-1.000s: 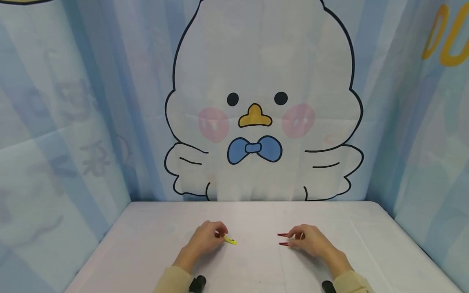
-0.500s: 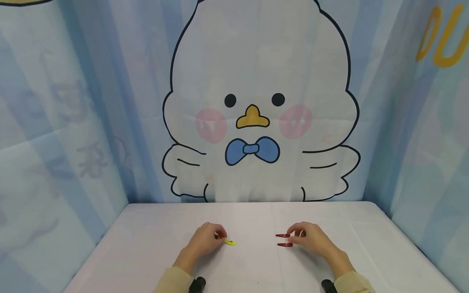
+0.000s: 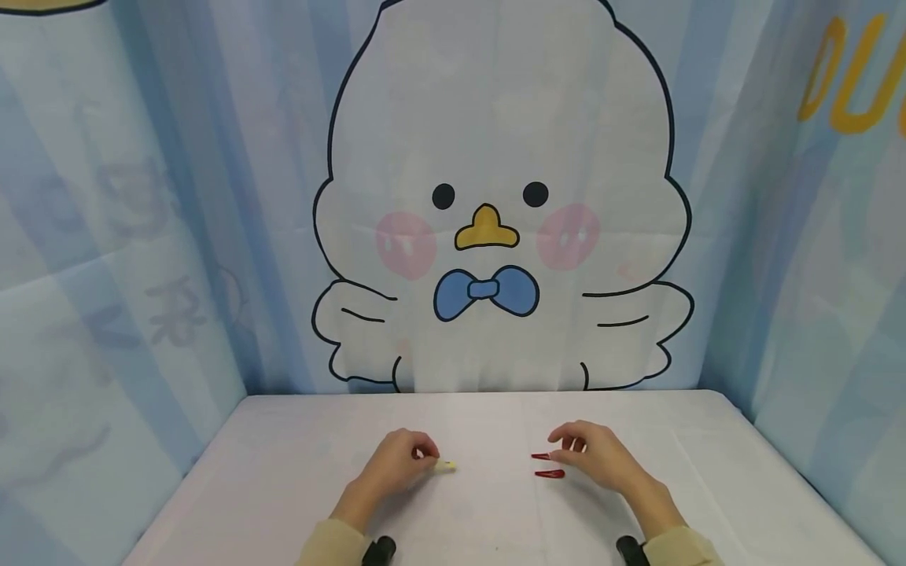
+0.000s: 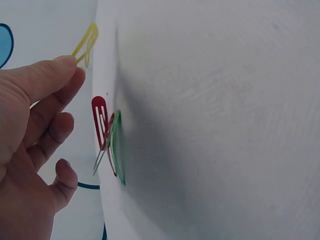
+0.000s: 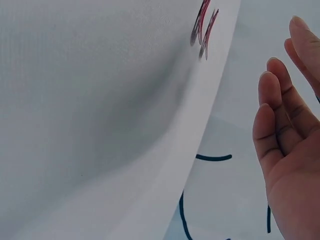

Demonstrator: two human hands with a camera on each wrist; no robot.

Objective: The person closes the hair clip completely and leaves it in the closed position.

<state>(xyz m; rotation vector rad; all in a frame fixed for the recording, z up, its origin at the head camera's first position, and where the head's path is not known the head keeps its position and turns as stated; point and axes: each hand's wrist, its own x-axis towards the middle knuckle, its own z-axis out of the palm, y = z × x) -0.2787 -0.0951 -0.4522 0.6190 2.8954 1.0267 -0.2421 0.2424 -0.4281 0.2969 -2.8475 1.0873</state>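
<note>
My left hand (image 3: pixel 396 462) pinches a yellow snap hair clip (image 4: pixel 93 32) between thumb and forefinger, above the table; its other fingers curl loosely. Below that hand, in the left wrist view, a red hair clip (image 4: pixel 99 105) and a green hair clip (image 4: pixel 119 150) lie close together on the table. My right hand (image 3: pixel 594 454) hovers with relaxed, slightly bent fingers and holds nothing. By its fingertips in the head view, two red hair clips (image 3: pixel 550 474) lie roughly parallel on the table. They also show as narrow red clips (image 5: pixel 210 34) in the right wrist view.
A white-covered table (image 3: pixel 495 519) spans the front. Behind it hangs a light blue curtain (image 3: pixel 283 196) printed with a white duck, and further curtain panels (image 3: pixel 814 259) enclose both sides. Dark wrist devices (image 3: pixel 380 550) sit beside the sleeves.
My right hand has let go of the red hair clips and risen slightly away from them. The left hand stays in place, with the yellow hair clip turned a little in its fingers.
</note>
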